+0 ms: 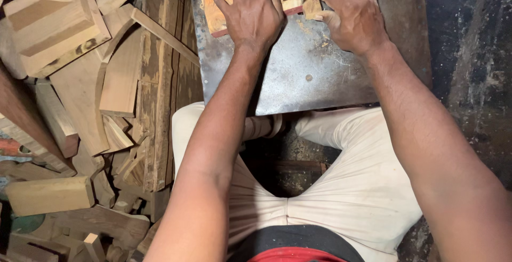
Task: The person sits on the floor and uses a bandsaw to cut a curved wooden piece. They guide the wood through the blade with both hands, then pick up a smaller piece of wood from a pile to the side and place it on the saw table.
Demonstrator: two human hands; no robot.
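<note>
Wooden board, orange-brown, lies flat at the far edge of the grey metal desk, which is scuffed and dusted with sawdust. Left hand presses on it, fingers spread flat, gripping nothing. Right hand rests curled beside a small wood piece, its thumb touching it. Offcuts of timber pile up left of the desk; dark, dirty floor lies right.

- A woodworking workshop.
- Cut wood blocks and offcuts lie heaped on the left.
- A worn metal work table carries sawdust.
- The floor is dark and grimy.
</note>
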